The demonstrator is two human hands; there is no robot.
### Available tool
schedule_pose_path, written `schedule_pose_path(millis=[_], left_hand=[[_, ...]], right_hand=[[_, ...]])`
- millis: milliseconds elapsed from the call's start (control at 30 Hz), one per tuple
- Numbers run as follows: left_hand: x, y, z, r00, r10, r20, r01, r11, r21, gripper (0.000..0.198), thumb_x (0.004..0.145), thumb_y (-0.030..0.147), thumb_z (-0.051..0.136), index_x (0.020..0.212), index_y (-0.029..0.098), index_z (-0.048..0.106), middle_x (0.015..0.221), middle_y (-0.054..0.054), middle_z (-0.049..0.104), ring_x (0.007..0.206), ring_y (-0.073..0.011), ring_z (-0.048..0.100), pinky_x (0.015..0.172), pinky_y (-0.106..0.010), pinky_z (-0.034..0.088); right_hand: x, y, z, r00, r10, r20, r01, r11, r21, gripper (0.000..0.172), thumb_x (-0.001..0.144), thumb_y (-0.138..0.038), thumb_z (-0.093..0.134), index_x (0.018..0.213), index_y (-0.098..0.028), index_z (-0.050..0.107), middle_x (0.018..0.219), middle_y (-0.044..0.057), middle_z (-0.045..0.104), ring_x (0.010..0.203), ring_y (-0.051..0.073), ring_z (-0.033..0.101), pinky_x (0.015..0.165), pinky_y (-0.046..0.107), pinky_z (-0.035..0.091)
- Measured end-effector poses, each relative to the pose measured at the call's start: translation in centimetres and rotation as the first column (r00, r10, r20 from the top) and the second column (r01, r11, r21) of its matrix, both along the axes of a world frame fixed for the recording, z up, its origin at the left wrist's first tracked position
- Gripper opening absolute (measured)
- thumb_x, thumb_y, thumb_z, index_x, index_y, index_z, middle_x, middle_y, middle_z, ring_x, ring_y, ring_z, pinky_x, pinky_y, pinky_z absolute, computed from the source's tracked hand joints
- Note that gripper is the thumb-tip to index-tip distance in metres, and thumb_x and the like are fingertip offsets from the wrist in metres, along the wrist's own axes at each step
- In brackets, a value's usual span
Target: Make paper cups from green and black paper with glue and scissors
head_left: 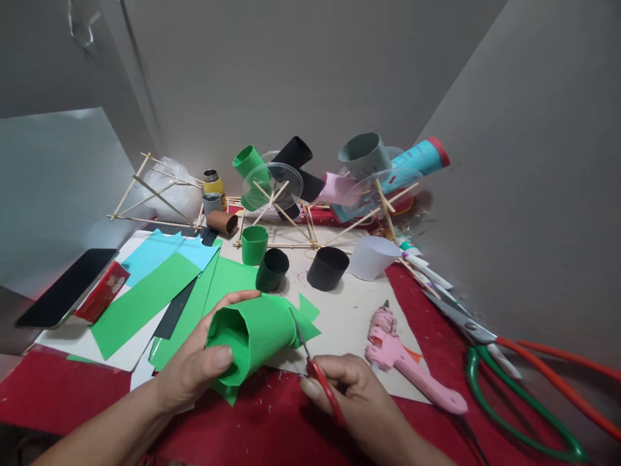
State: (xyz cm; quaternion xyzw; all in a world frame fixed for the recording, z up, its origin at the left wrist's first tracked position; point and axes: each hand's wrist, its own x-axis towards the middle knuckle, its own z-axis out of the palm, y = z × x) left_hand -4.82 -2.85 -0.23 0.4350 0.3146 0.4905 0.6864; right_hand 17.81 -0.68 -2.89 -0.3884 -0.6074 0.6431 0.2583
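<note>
My left hand (196, 359) is wrapped round a rolled tube of green paper (252, 333), thumb on its open near end, fingers over the top. My right hand (352, 395) is closed on small red-handled scissors (317, 369), whose blades reach up to the right edge of the green roll. Both hands hover low over the red table cover (272, 421), near its front edge.
A pink glue gun (405, 359) lies right of my hands. Large red and green-handled scissors (504, 362) lie further right. Green and black paper cups (272, 268), a white cone (371, 257), flat green and blue sheets (145, 294), a phone (65, 288) and a stick-and-tube structure (310, 188) fill the back.
</note>
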Motion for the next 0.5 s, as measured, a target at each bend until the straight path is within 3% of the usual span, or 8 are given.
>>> schedule_pose_path(millis=[267, 500], left_hand=[[-0.45, 0.07, 0.43, 1.0, -0.019, 0.013, 0.019, 1.0, -0.007, 0.076, 0.073, 0.055, 0.074, 0.137, 0.024, 0.047, 0.129, -0.012, 0.062, 0.112, -0.031, 0.062, 0.094, -0.04, 0.046], [-0.33, 0.14, 0.81, 1.0, -0.022, 0.018, 0.023, 1.0, -0.018, 0.072, 0.076, 0.052, 0.071, 0.138, 0.024, 0.048, 0.126, -0.012, 0.064, 0.11, -0.0305, 0.062, 0.09, -0.038, 0.047]], right_hand=[[0.06, 0.16, 0.09, 0.998, 0.056, 0.012, -0.056, 0.998, -0.026, 0.057, 0.078, -0.058, 0.066, 0.052, -0.021, 0.032, 0.051, -0.008, 0.025, 0.051, 0.008, 0.021, 0.046, 0.024, 0.016], [0.19, 0.21, 0.38, 0.994, 0.106, 0.015, -0.105, 0.993, -0.044, 0.061, 0.077, -0.07, 0.061, 0.054, -0.022, 0.032, 0.051, -0.007, 0.026, 0.051, 0.008, 0.021, 0.046, 0.024, 0.016]])
